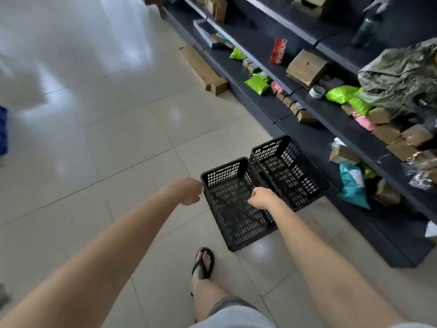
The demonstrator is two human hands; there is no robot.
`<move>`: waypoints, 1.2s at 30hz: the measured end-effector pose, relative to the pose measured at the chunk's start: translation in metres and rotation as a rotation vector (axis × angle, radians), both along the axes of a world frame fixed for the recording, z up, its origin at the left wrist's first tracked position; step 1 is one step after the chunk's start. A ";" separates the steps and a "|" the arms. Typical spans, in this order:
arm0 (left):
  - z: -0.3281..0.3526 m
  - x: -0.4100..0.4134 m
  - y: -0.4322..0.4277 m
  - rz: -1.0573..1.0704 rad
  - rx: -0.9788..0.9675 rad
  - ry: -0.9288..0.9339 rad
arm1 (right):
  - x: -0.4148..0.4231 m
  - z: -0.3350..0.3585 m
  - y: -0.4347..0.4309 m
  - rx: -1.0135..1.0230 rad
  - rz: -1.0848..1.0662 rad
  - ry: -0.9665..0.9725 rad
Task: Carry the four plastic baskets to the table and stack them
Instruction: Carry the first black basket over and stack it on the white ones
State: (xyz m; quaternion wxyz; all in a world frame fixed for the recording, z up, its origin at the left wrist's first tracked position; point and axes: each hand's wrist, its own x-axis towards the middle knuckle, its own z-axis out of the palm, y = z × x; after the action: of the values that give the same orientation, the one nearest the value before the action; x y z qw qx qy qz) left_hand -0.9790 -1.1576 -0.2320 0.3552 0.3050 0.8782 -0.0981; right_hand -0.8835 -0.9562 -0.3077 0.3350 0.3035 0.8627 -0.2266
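Observation:
Two black perforated plastic baskets lie side by side on the tiled floor in front of a dark shelf unit. The nearer basket [236, 209] is between my hands; the farther basket [290, 169] touches its right side. My right hand [260, 197] is curled over the right rim of the nearer basket. My left hand [189, 192] has its fingers curled right at that basket's left rim; whether it grips the rim is unclear. No other baskets and no table are visible.
A low dark shelf unit [319, 138] runs along the right, loaded with cardboard boxes, green and pink packets and a teal bag [353, 185]. Long cardboard boxes [203, 69] lie on the floor by the shelf base. My sandalled foot [203, 261] stands just behind the baskets. Pale floor tiles stretch left.

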 end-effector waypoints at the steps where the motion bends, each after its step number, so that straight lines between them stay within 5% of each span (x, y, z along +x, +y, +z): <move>1: -0.002 -0.014 0.005 -0.026 -0.007 0.001 | -0.009 -0.004 0.003 -0.007 -0.031 0.000; 20: -0.086 -0.234 0.184 -0.717 -0.127 -0.068 | -0.060 -0.069 0.078 -0.024 -0.756 -0.038; 29: -0.242 -0.278 0.254 -0.890 -0.173 -0.105 | -0.049 -0.187 0.056 -0.052 -1.102 -0.148; 36: -0.401 -0.291 0.274 -0.953 -0.281 0.138 | -0.020 -0.310 0.035 -0.007 -1.251 -0.233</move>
State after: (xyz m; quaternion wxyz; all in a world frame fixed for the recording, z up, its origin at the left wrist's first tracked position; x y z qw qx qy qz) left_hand -1.2701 -0.8836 -0.6326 0.2495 0.6144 0.6410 -0.3866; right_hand -0.9032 -0.9209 -0.6181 0.2319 0.7715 0.4796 -0.3478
